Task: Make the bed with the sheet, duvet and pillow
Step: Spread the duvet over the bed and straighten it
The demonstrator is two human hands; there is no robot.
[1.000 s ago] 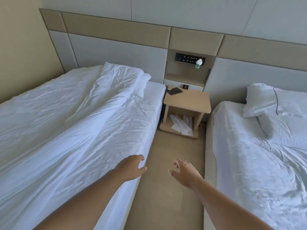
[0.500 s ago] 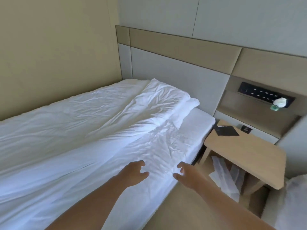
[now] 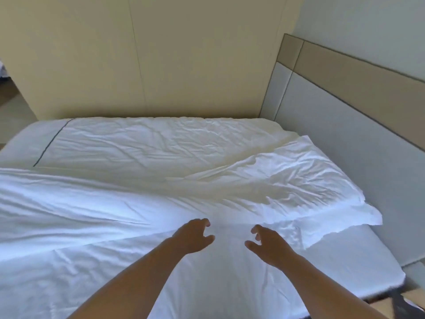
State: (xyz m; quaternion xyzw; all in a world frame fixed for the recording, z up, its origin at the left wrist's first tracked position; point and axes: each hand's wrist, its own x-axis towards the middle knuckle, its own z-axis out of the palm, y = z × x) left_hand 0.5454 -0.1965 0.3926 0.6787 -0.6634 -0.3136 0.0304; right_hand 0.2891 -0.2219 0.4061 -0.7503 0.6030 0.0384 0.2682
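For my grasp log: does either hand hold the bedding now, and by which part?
Nothing is held. The left hand and right hand hover over the white duvet, fingers loosely curled, gripping no fabric.

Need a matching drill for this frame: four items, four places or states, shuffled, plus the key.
Things:
1. left hand
2. right hand
3. headboard
4. dark piping line

Places or states:
A. grey panels under a tan band, at the right
B. far left of the white bedding
C. open, holding nothing, on the headboard side
D. open, holding nothing, on the side away from the headboard

Pairs: 1-D, 2-C, 3-A, 4-B
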